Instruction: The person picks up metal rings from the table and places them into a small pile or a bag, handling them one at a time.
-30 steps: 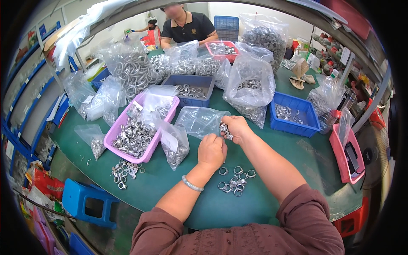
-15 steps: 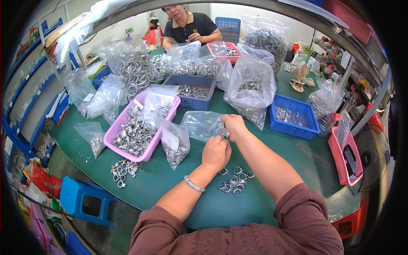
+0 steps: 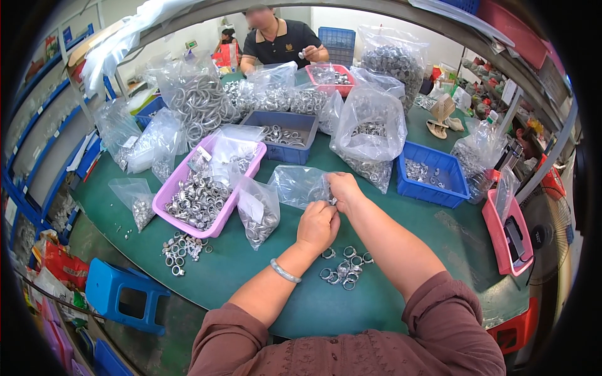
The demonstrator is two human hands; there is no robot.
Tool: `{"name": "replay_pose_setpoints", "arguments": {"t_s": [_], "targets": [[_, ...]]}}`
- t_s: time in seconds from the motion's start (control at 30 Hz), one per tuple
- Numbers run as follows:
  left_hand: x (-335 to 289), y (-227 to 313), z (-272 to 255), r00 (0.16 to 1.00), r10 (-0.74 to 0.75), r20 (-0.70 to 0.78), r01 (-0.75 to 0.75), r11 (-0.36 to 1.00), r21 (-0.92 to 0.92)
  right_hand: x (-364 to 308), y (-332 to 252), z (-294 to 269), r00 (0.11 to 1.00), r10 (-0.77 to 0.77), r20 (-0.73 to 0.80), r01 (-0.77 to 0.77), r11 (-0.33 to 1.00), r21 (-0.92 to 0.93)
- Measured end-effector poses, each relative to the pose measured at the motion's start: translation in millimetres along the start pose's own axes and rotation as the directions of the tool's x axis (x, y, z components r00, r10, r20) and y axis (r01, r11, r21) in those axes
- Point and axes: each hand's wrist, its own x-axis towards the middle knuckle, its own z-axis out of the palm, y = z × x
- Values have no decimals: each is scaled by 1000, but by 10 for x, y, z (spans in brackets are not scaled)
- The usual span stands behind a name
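My left hand [image 3: 318,227] and my right hand [image 3: 342,189] meet over the green table [image 3: 263,276], fingers closed on a small metal ring part [image 3: 332,202] at the mouth of a clear plastic bag [image 3: 300,185]. The bag lies just left of my right hand, which touches its edge. Several loose metal rings [image 3: 343,268] lie on the table under my wrists. A bracelet sits on my left wrist.
A pink tray [image 3: 202,195] full of metal rings stands to the left, with a small filled bag [image 3: 258,213] beside it. Blue bins [image 3: 429,174] and many bulging bags of rings crowd the back. Another person works at the far side. A blue stool [image 3: 124,294] stands at lower left.
Both hands have stayed together at the bag's mouth, with only small finger movements. The person across the table has shifted their hands.
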Motion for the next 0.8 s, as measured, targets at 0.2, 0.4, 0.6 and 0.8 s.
{"name": "replay_pose_setpoints", "arguments": {"t_s": [0.2,0.4,0.6,0.8], "targets": [[0,2,17,1000,1,12,-1,1000,-3,35,34,-46,1000,-6,13,6,1000,-9],[-5,-15,19,1000,8,4,-8,1000,-2,58,63,-47,1000,-19,-6,19,999,-29],[9,-7,9,1000,9,-1,-9,1000,-2,77,83,-31,998,-53,-40,50,995,-84],[17,13,10,1000,2,-29,-3,1000,-18,105,125,-37,975,-186,-119,145,945,-293]]}}
